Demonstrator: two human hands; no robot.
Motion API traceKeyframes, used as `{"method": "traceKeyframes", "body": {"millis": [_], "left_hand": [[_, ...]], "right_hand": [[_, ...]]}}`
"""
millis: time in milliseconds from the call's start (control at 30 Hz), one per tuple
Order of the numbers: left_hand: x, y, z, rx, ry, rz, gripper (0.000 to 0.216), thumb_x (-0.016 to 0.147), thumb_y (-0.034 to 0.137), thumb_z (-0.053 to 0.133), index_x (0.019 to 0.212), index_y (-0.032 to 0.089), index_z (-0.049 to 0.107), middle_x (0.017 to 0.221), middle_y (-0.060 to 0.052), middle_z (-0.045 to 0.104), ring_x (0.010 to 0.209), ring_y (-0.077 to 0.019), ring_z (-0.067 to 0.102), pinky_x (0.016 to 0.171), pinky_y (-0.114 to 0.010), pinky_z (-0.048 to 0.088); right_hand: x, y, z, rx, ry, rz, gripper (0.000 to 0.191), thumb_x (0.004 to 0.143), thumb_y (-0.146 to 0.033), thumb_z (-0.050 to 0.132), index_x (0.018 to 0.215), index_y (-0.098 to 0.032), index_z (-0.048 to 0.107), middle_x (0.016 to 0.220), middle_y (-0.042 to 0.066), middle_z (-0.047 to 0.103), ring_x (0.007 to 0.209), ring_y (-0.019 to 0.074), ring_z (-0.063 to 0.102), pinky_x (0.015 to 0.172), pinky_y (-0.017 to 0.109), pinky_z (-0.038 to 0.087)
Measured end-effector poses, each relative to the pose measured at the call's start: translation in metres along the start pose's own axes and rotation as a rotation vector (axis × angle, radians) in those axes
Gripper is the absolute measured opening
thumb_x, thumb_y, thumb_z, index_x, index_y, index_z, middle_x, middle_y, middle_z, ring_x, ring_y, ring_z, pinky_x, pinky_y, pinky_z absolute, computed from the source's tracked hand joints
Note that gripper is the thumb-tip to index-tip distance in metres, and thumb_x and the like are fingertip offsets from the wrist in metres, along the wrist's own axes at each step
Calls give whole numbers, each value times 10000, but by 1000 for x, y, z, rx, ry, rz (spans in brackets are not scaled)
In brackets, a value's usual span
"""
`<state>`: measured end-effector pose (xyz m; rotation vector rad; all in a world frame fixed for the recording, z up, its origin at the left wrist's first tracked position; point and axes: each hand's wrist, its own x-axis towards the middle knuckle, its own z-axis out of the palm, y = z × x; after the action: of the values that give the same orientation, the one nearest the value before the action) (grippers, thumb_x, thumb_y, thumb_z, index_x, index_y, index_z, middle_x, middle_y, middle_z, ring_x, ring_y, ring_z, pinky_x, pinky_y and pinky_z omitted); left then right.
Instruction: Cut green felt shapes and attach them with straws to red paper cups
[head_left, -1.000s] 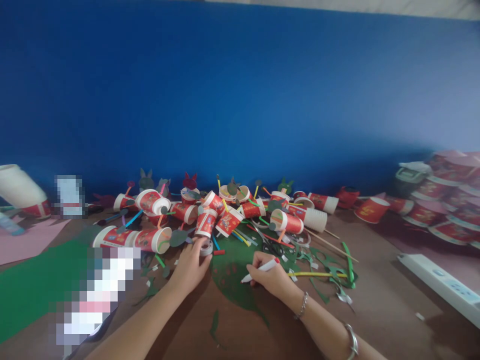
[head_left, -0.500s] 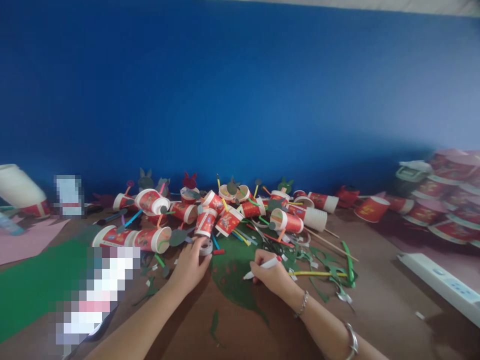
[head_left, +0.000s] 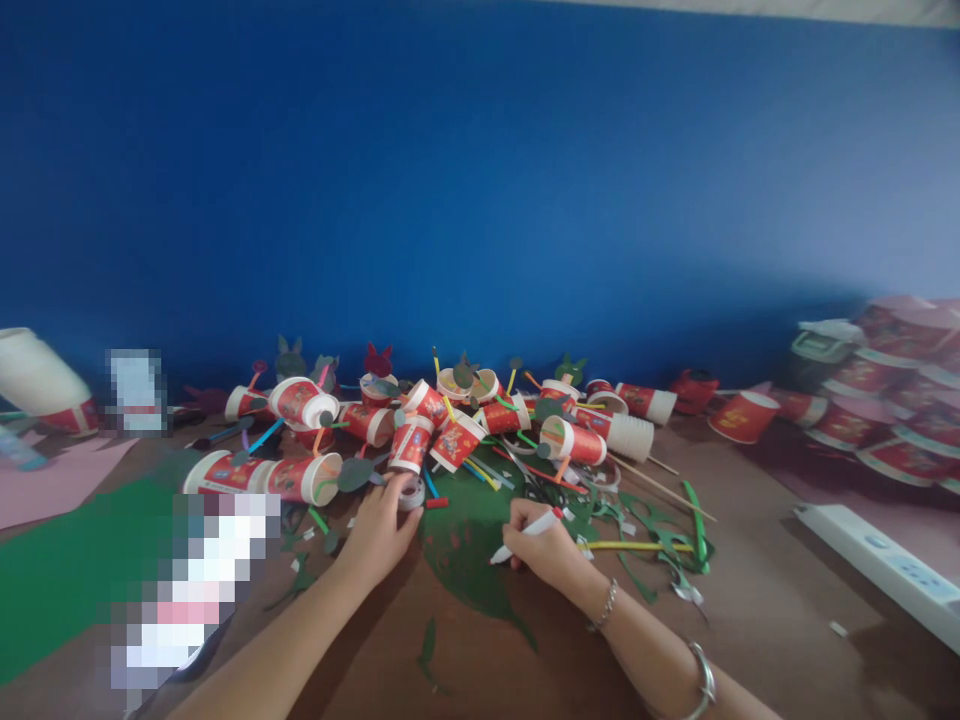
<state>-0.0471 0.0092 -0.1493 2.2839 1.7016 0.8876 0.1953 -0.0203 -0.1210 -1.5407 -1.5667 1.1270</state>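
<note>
My right hand is closed around a white marker with a red end. Its tip points down at a dark green paper shape, on or just above it; I cannot tell which. Faint reddish marks show on the paper, left of the tip. My left hand rests on the table with thumb and fingers around a small roll of tape, at the paper's upper left edge. Right beside the roll lies a short red cap-like piece. A red paper cup stands tilted just behind my left hand.
Many red-and-white paper cups with coloured sticks and paper animal heads pile up along the blue wall. Green paper scraps and thin sticks lie to the right. A power strip is at far right, green paper at left.
My right hand and the marker have moved slightly, the tip a little down and to the right over the green paper. My left hand stays at the tape roll.
</note>
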Motion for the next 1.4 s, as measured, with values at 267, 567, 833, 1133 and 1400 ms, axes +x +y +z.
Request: {"method": "traceKeyframes", "body": {"millis": [267, 567, 833, 1133, 1400], "left_hand": [[0, 0, 0, 21, 8, -9, 399, 794, 297, 524, 1174, 178, 503, 1122, -137, 586, 998, -292, 572, 834, -426, 465], [0, -2, 3, -9, 23, 11, 391, 794, 279, 526, 1168, 170, 499, 1129, -138, 578, 1006, -280, 565, 845, -422, 461], [0, -2, 3, 5, 7, 7, 391, 802, 276, 520, 1177, 173, 487, 1124, -141, 574, 1008, -285, 561, 843, -432, 462], [0, 2, 0, 16, -44, -11, 415, 824, 344, 512, 1201, 173, 481, 1128, -146, 569, 1007, -293, 556, 850, -438, 453], [-1, 1, 1, 49, -53, -11, 488, 799, 397, 559, 1229, 186, 463, 1093, -135, 589, 992, -303, 556, 827, -433, 456]], "right_hand": [[-2, -3, 0, 17, -36, -7, 156, 649, -177, 467, 537, -217, 366, 355, -83, 473, 364, 99, 541, 339, 144, 277], [-1, 2, 2, 35, -51, -8, 163, 653, -193, 496, 535, -212, 385, 370, -75, 502, 365, 99, 529, 360, 155, 304], [-2, 1, 4, 83, -63, -21, 176, 679, -199, 511, 551, -215, 392, 388, -75, 511, 408, 120, 577, 375, 164, 332], [0, -6, 0, 145, -17, -25, 209, 741, -251, 521, 567, -207, 415, 438, -38, 573, 467, 136, 600, 446, 190, 377], [3, -10, 0, 172, -77, -139, 217, 833, -326, 466, 662, -193, 489, 582, -9, 598, 588, 137, 596, 554, 222, 424]]}}
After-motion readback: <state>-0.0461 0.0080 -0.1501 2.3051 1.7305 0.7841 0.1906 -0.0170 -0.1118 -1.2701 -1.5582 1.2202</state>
